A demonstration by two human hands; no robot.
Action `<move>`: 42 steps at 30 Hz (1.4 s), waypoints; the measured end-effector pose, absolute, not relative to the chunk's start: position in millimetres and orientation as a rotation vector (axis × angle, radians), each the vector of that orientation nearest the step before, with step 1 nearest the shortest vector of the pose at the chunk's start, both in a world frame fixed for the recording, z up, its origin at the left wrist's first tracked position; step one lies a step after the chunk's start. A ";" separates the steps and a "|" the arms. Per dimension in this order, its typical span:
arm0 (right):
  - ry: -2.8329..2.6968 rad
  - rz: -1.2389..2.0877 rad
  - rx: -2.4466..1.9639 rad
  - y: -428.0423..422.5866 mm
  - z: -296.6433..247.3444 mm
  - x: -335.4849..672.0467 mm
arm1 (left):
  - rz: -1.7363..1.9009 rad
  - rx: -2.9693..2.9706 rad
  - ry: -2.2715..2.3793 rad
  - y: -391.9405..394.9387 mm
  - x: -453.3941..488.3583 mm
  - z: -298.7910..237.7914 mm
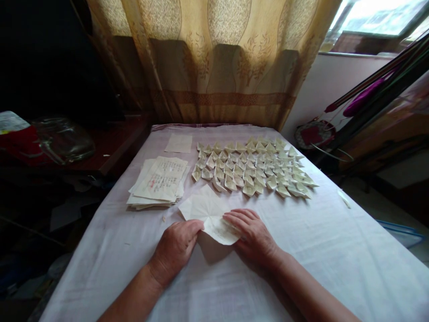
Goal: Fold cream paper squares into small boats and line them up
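A creased sheet of paper [206,205] is held between my two hands over the white cloth. Fold lines cross at its middle, and its near part is bent upward. My left hand [176,246] pinches the left edge between thumb and curled fingers. On the right edge, my right hand [253,235] grips with its fingers on top of the paper and the thumb hidden below. Beyond the sheet stand several rows of folded paper boats [248,167]. To the left lies a stack of paper sheets [161,179] with handwriting on the top one.
A single blank paper square [178,143] lies behind the stack on the cloth-covered table [110,259]. At left, a glass jar [65,138] rests on a dark red cabinet. A patterned curtain [214,62] hangs behind, and a small white scrap [344,199] lies near the right edge.
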State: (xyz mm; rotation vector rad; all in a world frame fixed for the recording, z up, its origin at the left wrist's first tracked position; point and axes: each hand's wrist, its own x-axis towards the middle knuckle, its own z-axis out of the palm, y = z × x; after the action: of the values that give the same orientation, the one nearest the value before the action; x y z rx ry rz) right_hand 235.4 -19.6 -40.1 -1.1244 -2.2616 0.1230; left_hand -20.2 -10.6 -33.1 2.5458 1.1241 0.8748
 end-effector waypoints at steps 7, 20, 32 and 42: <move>-2.448 0.369 -1.037 -16.4 -25.8 256.1 | 0.819 2.587 0.880 -16.4 -31.4 -29.5; -2.110 0.357 -1.578 -0.4 -37.0 216.6 | 0.715 2.329 1.490 -11.8 -31.9 -35.2; -2.179 0.080 -1.526 -0.3 -43.5 207.6 | 0.532 2.875 1.010 -21.6 -3.7 -30.9; -2.059 0.108 -1.578 3.9 -42.1 205.9 | 0.532 2.888 1.078 -20.7 -7.1 -41.6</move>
State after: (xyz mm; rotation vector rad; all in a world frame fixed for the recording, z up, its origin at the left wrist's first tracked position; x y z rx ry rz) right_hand 205.9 3.9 -42.1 -1.5782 -2.0588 0.1081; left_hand -7.1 -20.7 -41.6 2.8881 1.0782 0.5324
